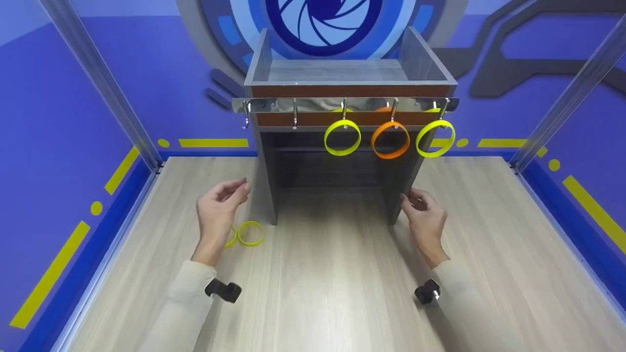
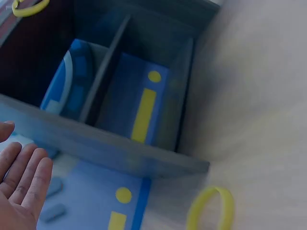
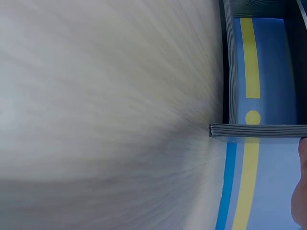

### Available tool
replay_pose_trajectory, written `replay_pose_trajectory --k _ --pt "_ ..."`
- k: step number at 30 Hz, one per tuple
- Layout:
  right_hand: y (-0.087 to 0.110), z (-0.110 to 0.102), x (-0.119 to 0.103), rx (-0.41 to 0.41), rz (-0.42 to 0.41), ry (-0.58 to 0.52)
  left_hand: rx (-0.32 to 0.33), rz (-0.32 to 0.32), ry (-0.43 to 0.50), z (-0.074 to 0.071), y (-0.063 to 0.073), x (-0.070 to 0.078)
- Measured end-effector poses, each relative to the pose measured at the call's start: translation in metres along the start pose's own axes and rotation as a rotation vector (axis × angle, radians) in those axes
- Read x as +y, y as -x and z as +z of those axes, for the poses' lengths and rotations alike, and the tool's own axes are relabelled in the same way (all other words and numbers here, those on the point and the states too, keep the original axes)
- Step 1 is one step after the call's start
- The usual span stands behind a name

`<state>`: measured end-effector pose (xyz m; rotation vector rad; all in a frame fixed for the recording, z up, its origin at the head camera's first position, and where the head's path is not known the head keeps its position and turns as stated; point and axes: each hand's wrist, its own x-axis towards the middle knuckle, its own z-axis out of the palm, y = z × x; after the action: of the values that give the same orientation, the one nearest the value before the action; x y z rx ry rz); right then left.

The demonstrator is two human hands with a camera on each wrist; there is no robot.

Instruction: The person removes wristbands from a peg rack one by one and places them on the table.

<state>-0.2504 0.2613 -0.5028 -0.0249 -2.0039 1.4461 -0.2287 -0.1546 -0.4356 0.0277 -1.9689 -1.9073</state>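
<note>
A grey wooden rack [image 1: 411, 161] stands on the table. A metal rail [image 1: 313, 104] with several hooks [image 1: 295, 112] runs across its front. Two yellow rings [image 1: 342, 138] and one orange ring [image 1: 390, 140] hang from the hooks on the right half. My left hand [image 1: 217, 210] is held beside the rack's left panel, apart from it, fingers loosely bent and holding nothing. Against the right panel's front edge, my right hand [image 1: 424, 220] has its fingertips touching or very near; its fingers are partly hidden. Two more yellow rings [image 1: 251, 233] lie on the table near my left wrist.
The wooden tabletop [image 1: 323, 293] extends around the rack. Blue printed walls [image 1: 63, 122] enclose the back and sides, with metal posts [image 1: 107, 83] at the corners. An open-topped compartment [image 1: 337, 71] sits above the rail. Each wrist carries a black camera mount [image 1: 224, 290].
</note>
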Motion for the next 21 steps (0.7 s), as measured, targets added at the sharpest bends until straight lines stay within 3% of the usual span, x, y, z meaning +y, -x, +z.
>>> replay_pose_trajectory --k 6,8,21 --pt "0.001 -0.002 -0.006 -0.009 0.005 0.004 -0.026 0.028 0.041 0.017 -0.003 0.019" --pt "0.003 -0.002 -0.018 -0.003 0.007 0.004 -0.030 0.035 0.044 0.023 -0.004 0.025" --pt "0.003 -0.001 -0.017 0.008 -0.039 -0.012 -0.100 0.163 0.117 0.056 -0.010 0.054"
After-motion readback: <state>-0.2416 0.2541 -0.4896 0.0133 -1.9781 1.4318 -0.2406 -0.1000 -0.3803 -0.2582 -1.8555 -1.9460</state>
